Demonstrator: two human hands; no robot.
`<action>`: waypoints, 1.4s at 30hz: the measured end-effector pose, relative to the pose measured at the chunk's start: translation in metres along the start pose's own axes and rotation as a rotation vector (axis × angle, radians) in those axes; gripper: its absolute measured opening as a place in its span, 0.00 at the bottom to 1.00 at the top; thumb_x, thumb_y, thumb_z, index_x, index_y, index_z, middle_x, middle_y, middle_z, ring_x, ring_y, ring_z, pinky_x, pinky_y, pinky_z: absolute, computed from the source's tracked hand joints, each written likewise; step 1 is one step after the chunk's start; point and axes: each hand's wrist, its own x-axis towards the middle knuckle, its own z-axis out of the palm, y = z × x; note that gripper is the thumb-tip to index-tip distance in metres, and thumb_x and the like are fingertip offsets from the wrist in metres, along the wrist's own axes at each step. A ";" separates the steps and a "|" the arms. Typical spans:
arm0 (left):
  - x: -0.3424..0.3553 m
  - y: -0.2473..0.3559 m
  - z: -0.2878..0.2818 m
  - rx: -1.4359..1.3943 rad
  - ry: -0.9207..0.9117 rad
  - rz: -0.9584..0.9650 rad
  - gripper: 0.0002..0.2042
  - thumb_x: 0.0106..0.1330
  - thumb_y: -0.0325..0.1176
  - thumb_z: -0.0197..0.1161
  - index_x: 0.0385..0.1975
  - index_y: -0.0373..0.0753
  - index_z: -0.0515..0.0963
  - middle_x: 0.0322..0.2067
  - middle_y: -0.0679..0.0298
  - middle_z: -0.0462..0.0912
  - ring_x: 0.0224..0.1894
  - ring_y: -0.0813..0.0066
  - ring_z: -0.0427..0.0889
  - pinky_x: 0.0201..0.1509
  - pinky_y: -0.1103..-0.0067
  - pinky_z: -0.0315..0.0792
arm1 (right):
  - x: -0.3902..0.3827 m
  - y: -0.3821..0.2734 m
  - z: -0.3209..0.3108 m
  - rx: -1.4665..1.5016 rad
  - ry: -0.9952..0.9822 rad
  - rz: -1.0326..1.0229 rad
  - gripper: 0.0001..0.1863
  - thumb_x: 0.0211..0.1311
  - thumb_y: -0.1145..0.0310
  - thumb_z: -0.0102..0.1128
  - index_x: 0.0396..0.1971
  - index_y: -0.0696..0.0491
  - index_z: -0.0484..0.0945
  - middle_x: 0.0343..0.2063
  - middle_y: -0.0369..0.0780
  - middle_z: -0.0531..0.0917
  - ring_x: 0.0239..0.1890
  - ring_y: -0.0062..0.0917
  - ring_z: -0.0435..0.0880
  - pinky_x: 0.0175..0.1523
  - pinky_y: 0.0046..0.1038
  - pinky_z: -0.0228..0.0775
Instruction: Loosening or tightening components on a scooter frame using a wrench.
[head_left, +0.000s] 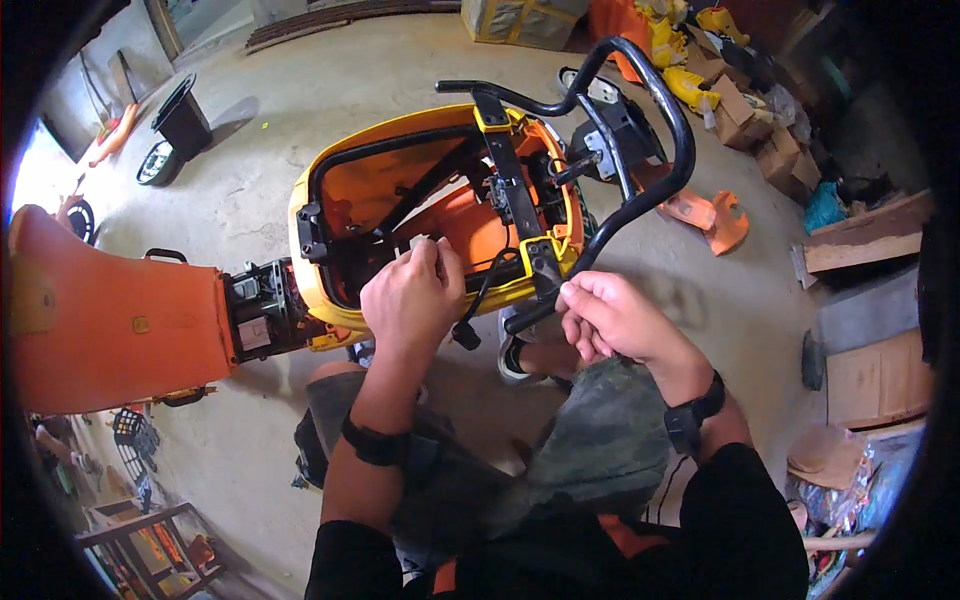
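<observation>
The scooter body (pixel 440 190), an orange-and-yellow shell with an open compartment, stands on the concrete floor (pixel 330 80). Left hand (pixel 412 296): fingers pinch what appears to be a small white part at the compartment edge. Right hand (pixel 610 315): fingers closed around the black grab rail (pixel 640 200).

Orange-and-yellow scooter body (pixel 420 190), black grab rail (pixel 650 180), camouflage shorts (pixel 590 440), possibly grey concrete floor (pixel 300 90)
</observation>
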 end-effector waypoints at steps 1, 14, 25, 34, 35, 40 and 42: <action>-0.001 0.000 0.001 -0.007 -0.001 0.001 0.15 0.67 0.39 0.59 0.19 0.41 0.76 0.18 0.57 0.82 0.22 0.58 0.84 0.25 0.66 0.75 | 0.008 0.008 -0.001 0.029 -0.010 -0.048 0.18 0.79 0.59 0.45 0.39 0.59 0.74 0.23 0.38 0.81 0.15 0.17 0.77 0.17 0.17 0.62; 0.001 -0.003 -0.002 -0.050 -0.006 -0.009 0.15 0.67 0.38 0.59 0.17 0.41 0.76 0.18 0.58 0.82 0.20 0.58 0.83 0.24 0.67 0.75 | 0.023 -0.025 -0.020 -0.129 0.002 0.178 0.23 0.78 0.52 0.48 0.32 0.59 0.75 0.17 0.39 0.80 0.11 0.18 0.77 0.14 0.17 0.63; 0.001 -0.002 -0.002 -0.054 -0.017 -0.008 0.14 0.66 0.38 0.60 0.18 0.40 0.77 0.18 0.58 0.82 0.20 0.58 0.83 0.24 0.66 0.75 | 0.014 -0.025 -0.008 -0.050 0.062 0.319 0.29 0.77 0.44 0.44 0.26 0.55 0.75 0.16 0.37 0.79 0.11 0.16 0.73 0.14 0.18 0.61; 0.002 0.000 -0.003 -0.003 -0.048 -0.036 0.16 0.68 0.39 0.59 0.18 0.41 0.77 0.17 0.57 0.82 0.21 0.57 0.84 0.25 0.66 0.76 | 0.014 -0.023 0.009 -0.036 0.087 0.359 0.33 0.77 0.41 0.41 0.27 0.58 0.75 0.16 0.38 0.79 0.12 0.19 0.74 0.15 0.20 0.62; 0.002 0.001 -0.003 -0.012 -0.034 -0.032 0.16 0.68 0.39 0.59 0.18 0.41 0.77 0.17 0.57 0.82 0.21 0.57 0.84 0.25 0.66 0.76 | 0.013 -0.024 0.010 -0.019 0.100 0.356 0.34 0.76 0.40 0.40 0.27 0.58 0.75 0.16 0.38 0.79 0.12 0.20 0.75 0.15 0.20 0.62; 0.001 -0.001 -0.004 0.002 -0.065 -0.053 0.16 0.68 0.39 0.59 0.18 0.41 0.77 0.18 0.57 0.82 0.21 0.56 0.84 0.25 0.66 0.76 | 0.007 -0.025 0.026 -0.058 0.154 0.468 0.39 0.74 0.34 0.38 0.25 0.58 0.74 0.15 0.38 0.77 0.12 0.21 0.75 0.18 0.24 0.65; 0.002 -0.001 -0.005 -0.026 -0.054 -0.007 0.16 0.68 0.40 0.59 0.18 0.41 0.77 0.18 0.58 0.82 0.22 0.57 0.84 0.26 0.66 0.76 | 0.011 -0.012 0.021 -0.138 0.144 0.407 0.40 0.72 0.32 0.37 0.24 0.57 0.74 0.14 0.37 0.75 0.13 0.22 0.74 0.19 0.25 0.65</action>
